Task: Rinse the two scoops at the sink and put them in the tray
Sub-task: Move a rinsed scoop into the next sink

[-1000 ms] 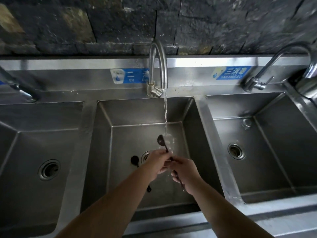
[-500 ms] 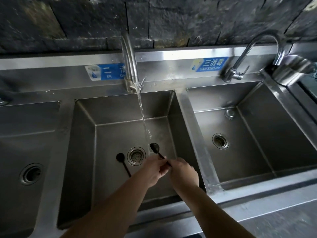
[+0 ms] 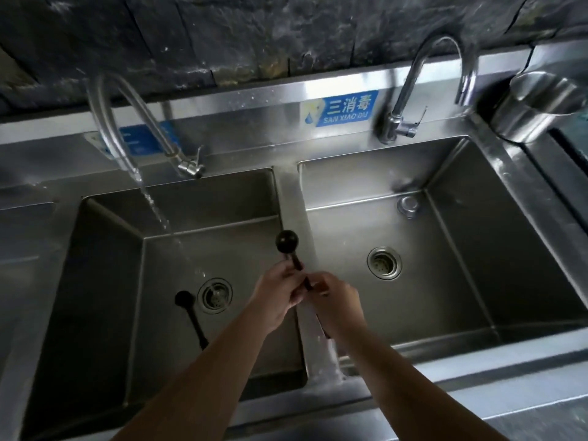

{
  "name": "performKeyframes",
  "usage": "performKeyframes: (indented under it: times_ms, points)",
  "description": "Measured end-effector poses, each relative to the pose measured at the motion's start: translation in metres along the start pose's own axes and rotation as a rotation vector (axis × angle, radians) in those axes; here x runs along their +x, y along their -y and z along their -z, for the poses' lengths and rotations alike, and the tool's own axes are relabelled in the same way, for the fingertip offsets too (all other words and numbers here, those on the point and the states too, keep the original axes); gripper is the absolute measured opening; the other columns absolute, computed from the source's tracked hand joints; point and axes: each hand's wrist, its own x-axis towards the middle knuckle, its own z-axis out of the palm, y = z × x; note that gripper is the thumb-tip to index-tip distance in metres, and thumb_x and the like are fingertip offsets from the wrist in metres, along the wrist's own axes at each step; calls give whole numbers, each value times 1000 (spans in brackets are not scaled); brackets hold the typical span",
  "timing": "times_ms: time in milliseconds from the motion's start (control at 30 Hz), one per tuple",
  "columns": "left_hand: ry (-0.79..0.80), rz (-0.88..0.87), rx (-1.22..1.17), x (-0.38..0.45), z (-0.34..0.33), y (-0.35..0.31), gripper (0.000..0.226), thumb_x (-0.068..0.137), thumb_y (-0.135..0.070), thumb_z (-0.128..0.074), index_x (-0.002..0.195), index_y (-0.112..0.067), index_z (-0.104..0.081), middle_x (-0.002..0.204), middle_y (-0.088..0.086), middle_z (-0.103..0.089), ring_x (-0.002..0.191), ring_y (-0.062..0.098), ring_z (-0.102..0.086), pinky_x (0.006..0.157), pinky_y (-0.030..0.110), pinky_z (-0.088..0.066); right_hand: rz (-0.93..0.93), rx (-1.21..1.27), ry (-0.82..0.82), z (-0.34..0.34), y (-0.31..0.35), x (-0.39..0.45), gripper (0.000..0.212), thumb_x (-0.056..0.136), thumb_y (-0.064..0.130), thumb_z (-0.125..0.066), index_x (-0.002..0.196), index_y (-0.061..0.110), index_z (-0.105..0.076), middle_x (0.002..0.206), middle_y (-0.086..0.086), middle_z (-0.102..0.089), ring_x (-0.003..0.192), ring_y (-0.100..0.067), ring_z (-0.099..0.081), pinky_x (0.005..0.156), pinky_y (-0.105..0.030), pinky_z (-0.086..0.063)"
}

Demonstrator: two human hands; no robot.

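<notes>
A black long-handled scoop is held upright over the divider between two steel basins, its round bowl up and away from the water. My left hand and my right hand both grip its handle, touching each other. A second black scoop lies on the floor of the middle basin, just left of the drain. The middle faucet runs, and its stream falls into that basin, left of my hands. No tray is in view.
The right basin has a drain and its own faucet, which is off. A steel pot stands on the ledge at the far right. A third basin's edge shows at left. A dark stone wall rises behind.
The held scoop has left the water stream and moved right, over the divider. The view has swung right, so the sinks sit further left in the frame. The other scoop has not moved.
</notes>
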Motion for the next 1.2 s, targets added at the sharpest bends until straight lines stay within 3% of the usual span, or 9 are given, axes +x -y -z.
performKeyframes:
  times_ms: [333, 433, 500, 633, 700, 767, 900, 1033, 1200]
  points:
    - [54, 96, 376, 90, -138, 70, 15, 84, 6, -59, 86, -6, -68, 50, 3, -51, 42, 13, -44, 42, 21, -35, -353, 195, 72, 89, -135, 71, 13, 69, 22, -66, 69, 31, -76, 49, 7, -66, 46, -7, -56, 54, -29, -46]
    - [22, 109, 569, 124, -151, 112, 12, 75, 1, -65, 67, -7, -64, 55, 15, -54, 55, 21, -49, 56, 34, -35, -504, 171, 209, 84, -187, 99, 6, 72, 12, -71, 68, 9, -74, 63, -9, -72, 58, -19, -64, 65, -37, -55]
    - [-19, 126, 670, 148, -154, 145, 11, 80, 3, -68, 75, -6, -70, 75, 22, -66, 68, 24, -58, 65, 34, -41, -570, 174, 328, 75, -218, 116, 12, 80, 3, -71, 69, 3, -67, 71, -20, -69, 59, -21, -65, 68, -35, -56]
    - [-33, 178, 744, 185, -151, 192, 16, 79, 4, -68, 83, -10, -73, 75, 6, -70, 71, 22, -63, 58, 24, -48, -598, 112, 396, 54, -259, 138, 30, 83, -3, -69, 58, 12, -59, 55, -8, -57, 31, -4, -53, 35, -12, -40]
    - [-45, 196, 747, 202, -147, 208, 17, 79, 8, -67, 88, -5, -71, 75, 6, -69, 74, 21, -61, 53, 15, -47, -628, 95, 382, 39, -273, 148, 30, 81, -2, -71, 59, 13, -59, 56, -8, -58, 40, -11, -58, 37, -15, -43]
    - [-68, 199, 799, 213, -144, 221, 16, 80, 6, -68, 93, -2, -72, 86, 14, -73, 79, 23, -65, 66, 21, -53, -665, 76, 387, 27, -281, 155, 27, 81, -2, -71, 61, 12, -61, 61, -11, -61, 51, -20, -63, 46, -23, -52]
    - [-137, 198, 928, 221, -141, 238, 13, 76, -7, -73, 88, -13, -77, 90, 8, -77, 87, 20, -70, 78, 26, -51, -722, 32, 391, 8, -294, 163, 10, 79, -2, -70, 75, 6, -66, 65, -12, -61, 41, -14, -61, 37, -21, -50]
    - [-165, 218, 971, 226, -140, 245, 10, 74, -12, -73, 81, -18, -76, 89, 4, -77, 89, 20, -70, 79, 25, -52, -731, -48, 388, 1, -300, 165, 19, 72, 9, -76, 90, 4, -73, 88, -14, -73, 83, -26, -70, 54, -27, -55]
    - [-169, 209, 1034, 221, -141, 233, 30, 79, -24, -73, 106, -13, -68, 111, 10, -70, 108, 27, -63, 87, 30, -47, -729, -75, 375, 13, -292, 159, 26, 78, 24, -78, 89, 1, -73, 84, -16, -76, 73, -26, -71, 55, -23, -55]
